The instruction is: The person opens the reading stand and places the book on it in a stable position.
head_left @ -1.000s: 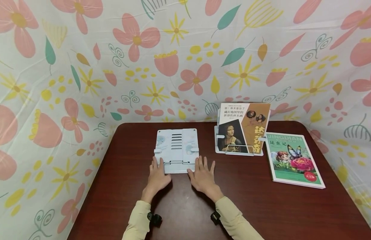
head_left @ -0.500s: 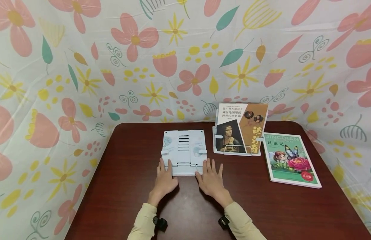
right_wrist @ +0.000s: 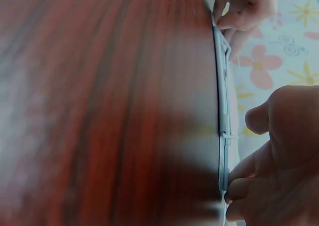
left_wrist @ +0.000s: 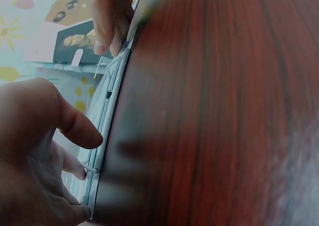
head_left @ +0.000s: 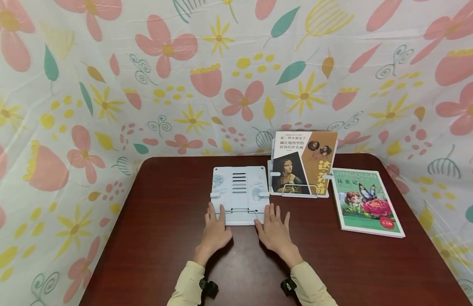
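Note:
A white book stand lies folded flat on the dark wooden table, its wire page holder at the near end. My left hand is at its near left corner, fingers stretched forward along the side; in the left wrist view the thumb is beside the near edge. My right hand touches the near right corner with its fingers spread and straight. Just right of it, a second white stand holds an upright book with a painted portrait on its cover.
A green children's book with a butterfly and pink flower lies at the right of the table. Behind the table's far edge hangs a floral cloth. Each wrist wears a black camera band.
Both hands have moved right with the flat stand, which is now right up near the stand with the portrait book. The view has turned slightly right.

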`<state>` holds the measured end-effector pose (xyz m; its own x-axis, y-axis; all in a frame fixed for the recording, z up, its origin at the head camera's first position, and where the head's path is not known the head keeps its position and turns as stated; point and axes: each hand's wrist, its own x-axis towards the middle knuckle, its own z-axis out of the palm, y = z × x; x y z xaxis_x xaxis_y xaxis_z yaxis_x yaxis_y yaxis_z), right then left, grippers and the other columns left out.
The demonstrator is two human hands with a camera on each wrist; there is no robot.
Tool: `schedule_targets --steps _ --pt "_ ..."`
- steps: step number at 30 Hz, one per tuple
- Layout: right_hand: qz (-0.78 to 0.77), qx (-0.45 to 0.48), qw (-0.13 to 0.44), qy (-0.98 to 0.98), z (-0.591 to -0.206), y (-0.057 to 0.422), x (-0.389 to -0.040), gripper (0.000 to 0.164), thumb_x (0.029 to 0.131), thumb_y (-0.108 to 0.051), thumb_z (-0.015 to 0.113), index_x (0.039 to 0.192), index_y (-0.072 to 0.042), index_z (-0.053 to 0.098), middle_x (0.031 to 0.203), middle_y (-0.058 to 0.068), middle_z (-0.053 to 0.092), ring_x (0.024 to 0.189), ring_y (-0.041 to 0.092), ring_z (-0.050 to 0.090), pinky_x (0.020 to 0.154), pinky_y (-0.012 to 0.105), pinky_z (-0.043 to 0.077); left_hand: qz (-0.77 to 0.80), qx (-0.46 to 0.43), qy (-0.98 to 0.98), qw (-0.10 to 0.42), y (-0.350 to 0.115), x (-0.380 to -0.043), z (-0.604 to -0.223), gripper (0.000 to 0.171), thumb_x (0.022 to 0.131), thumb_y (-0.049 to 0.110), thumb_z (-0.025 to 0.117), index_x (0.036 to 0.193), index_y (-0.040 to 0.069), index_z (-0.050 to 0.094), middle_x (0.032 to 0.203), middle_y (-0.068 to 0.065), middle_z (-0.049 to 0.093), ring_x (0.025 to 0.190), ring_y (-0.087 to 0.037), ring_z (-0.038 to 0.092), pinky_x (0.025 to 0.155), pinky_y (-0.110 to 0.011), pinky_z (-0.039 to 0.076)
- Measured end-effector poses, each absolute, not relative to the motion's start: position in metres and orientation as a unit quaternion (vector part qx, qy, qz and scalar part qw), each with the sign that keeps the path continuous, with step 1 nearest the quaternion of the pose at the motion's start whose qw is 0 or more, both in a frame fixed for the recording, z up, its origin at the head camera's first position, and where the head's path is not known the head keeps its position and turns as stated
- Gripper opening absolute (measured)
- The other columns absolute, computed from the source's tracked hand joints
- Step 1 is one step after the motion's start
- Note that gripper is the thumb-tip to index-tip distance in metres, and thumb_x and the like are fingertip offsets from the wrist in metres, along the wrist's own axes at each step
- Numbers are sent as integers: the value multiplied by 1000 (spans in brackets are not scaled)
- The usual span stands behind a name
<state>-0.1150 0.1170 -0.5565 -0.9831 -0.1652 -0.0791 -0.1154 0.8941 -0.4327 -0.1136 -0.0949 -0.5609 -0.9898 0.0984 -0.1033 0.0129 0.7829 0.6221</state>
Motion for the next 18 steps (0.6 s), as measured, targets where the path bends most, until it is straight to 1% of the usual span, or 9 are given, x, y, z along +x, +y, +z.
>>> schedule_targets --steps 5,7,9,10,11,12,14,16,18 --pt "-250 -64 43 965 -560 121 -114 71 108 -36 44 153 15 25 161 35 21 151 53 16 117 75 4 341 33 938 62 -91 -114 -562 77 89 11 52 160 1 23 167 -29 -8 154 -47 3 110 -58 41" --pt "-274 -58 31 959 -563 121 -113 70 108 -35 45 153 14 26 161 36 21 151 53 15 117 76 3 361 33 931 53 -94 -115 -564 76 88 9 52 159 -1 25 167 -30 -6 153 -47 7 111 -61 38" --pt "-299 -53 -13 953 -564 120 -113 66 106 -31 49 151 15 32 158 38 25 149 55 18 116 77 8 387 33 921 38 -98 -117 -565 74 87 7 53 157 -3 29 166 -31 1 151 -49 12 112 -63 35" --pt "-310 -51 -45 948 -564 120 -113 63 105 -28 53 149 15 37 155 39 31 147 56 23 116 76 13 399 34 916 30 -102 -120 -564 73 87 6 53 156 -5 31 165 -32 7 150 -50 15 114 -64 32" --pt "-320 -48 -76 943 -562 119 -113 58 103 -24 57 145 14 44 151 39 39 144 55 33 115 73 20 409 34 912 21 -105 -124 -563 71 88 6 54 154 -8 32 164 -33 14 149 -50 20 115 -65 31" --pt "-327 -47 -108 938 -559 119 -113 52 100 -20 61 140 12 52 143 38 50 137 54 44 112 70 31 419 29 907 14 -109 -129 -561 70 88 5 54 153 -10 33 161 -34 21 147 -51 24 116 -65 30" --pt "-346 -49 -155 924 -552 117 -113 37 95 -13 67 125 8 64 123 31 67 116 46 64 98 61 50 435 15 900 2 -115 -143 -556 67 89 5 55 151 -11 35 154 -35 36 143 -51 34 116 -63 32" --pt "-370 -51 -146 916 -547 116 -115 29 90 -10 72 115 5 69 105 23 74 96 37 72 83 52 58 452 -8 892 1 -121 -161 -553 63 91 6 53 149 -12 37 148 -33 45 137 -48 44 114 -59 37" --pt "-384 -52 -98 917 -544 114 -116 26 87 -8 75 110 3 68 96 16 73 85 29 72 76 46 58 470 -36 882 6 -126 -179 -551 59 93 6 49 148 -10 39 143 -31 51 131 -44 52 109 -56 43"
